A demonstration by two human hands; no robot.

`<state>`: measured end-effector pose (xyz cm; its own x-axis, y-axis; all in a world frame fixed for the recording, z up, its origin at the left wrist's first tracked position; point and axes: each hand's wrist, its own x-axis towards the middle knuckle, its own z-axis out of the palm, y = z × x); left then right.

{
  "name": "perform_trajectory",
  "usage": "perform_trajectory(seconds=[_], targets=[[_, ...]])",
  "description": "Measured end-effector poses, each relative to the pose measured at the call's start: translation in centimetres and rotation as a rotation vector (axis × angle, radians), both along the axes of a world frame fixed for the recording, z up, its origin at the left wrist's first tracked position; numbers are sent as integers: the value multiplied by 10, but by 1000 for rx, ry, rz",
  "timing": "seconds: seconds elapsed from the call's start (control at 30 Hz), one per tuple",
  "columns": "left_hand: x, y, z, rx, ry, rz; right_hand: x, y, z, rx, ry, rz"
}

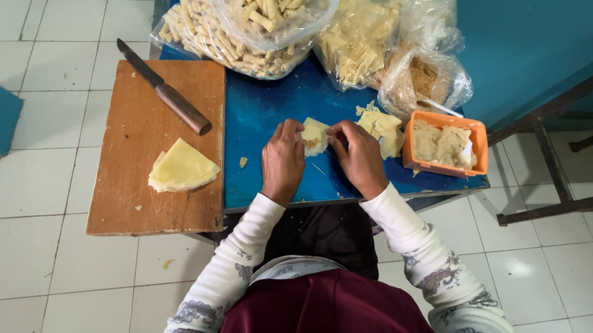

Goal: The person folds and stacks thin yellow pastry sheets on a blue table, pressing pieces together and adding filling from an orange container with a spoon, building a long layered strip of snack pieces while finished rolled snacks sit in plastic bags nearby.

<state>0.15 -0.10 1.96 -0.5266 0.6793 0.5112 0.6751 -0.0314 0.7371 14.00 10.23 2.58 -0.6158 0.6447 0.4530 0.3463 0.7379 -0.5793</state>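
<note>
Wrapper (315, 135) w/ filling pinched by fingers of both hands, left hand (283, 162) + right hand (361, 158), mid-table. Roll approx half formed. Done: many rolls bagged (250, 22) far. Left: wrapper stack (182, 167) on board, filling tub (443, 144) right.

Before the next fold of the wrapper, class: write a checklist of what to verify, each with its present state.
1. Both hands on the wrapper piece: left hand and right hand touch it. Ok.
2. Filling inside the wrapper: hidden by fingers. Cannot tell.
3. Orange tub of filling beside the right hand. Ok.
4. Spare wrapper pieces close by. Ok.
5. Knife lies on the wooden board, apart from both hands. Ok.
6. Board overhangs the blue table edge. Not ok.
</note>
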Motion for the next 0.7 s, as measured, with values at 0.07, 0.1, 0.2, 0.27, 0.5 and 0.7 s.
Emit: perform_trajectory(seconds=[0.07, 0.1, 0.2, 0.27, 0.5, 0.7], targets=[[0, 1, 0, 9, -59, -13, -1, -1, 0, 4, 12, 34], [0, 2, 0, 14, -86, -20, -1, -1, 1, 14, 13, 51], [1, 6, -1, 23, -165, -58, -1, -1, 0, 38, 40, 121], [1, 7, -1, 27, -190, -75, 0, 0, 0, 34, 51, 161], [-3, 2, 2, 15, -148, -174, 2, 4, -1, 160, -54, 169], [0, -2, 6, -74, -36, -204, -5, 14, 2, 24, -23, 190]])
